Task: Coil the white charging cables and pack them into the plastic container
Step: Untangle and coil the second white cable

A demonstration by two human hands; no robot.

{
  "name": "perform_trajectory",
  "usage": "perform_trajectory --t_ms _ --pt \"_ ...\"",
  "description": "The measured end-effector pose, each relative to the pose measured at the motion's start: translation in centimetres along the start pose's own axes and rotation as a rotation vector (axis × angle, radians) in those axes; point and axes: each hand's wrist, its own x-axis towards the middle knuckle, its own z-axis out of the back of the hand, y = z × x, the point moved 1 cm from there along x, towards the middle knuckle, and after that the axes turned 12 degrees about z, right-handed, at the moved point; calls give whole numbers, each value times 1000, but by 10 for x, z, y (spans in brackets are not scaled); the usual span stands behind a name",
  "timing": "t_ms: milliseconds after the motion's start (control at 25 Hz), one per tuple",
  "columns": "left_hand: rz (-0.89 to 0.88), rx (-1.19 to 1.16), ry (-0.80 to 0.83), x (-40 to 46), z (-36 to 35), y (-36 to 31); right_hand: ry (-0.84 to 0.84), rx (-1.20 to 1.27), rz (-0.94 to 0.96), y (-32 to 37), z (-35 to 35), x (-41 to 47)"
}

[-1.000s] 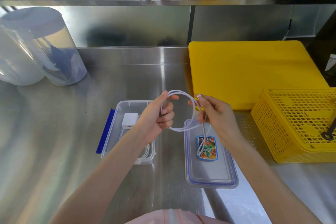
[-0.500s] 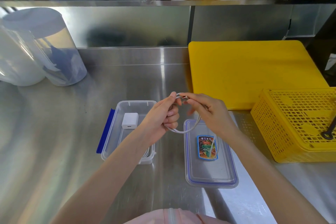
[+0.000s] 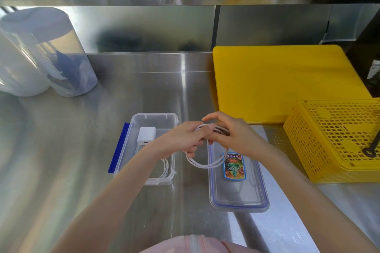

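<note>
- Presently, a white charging cable (image 3: 205, 163) is held in the air between both hands, above the gap between the plastic container (image 3: 144, 121) and its lid (image 3: 238, 195).
- The left hand (image 3: 181, 139) is closed on the gathered loops at their top; the right hand (image 3: 236, 135) is also closed on the same bundle, with its forefinger raised clear.
- Two or three loops are seen hanging below the hands; the cable's free end cannot be made out.
- The coiling step is judged to be in hand and near complete.
- Inside the container, a white charger block (image 3: 146, 135) and another coiled cable (image 3: 165, 167) are already lodged.
- For the next move, the coil would need to be kept pinched shut and carried leftward into the container's free space, lest the loops spring apart.
</note>
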Motion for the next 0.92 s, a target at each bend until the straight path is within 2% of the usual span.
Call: perform_trajectory --t_ms 160,280,360,480,640,800,920 --pt "-54 -191 -91 -2 8 0 -108 169 32 1 4 -2" --pt "-74 -287 -20 -5 11 3 -186 383 -38 0 7 -3" --pt "-59 -336 53 -6 9 4 -186 385 -46 2 8 -1" --pt "-73 -463 71 -6 8 4 -175 339 -33 4 6 0" --pt "-126 -634 45 -4 9 2 -326 651 -122 3 8 -1" --pt "-143 -615 -100 0 6 3 -314 560 -87 8 5 1" --pt "-161 -607 -119 1 5 6 -332 455 -58 8 5 1"
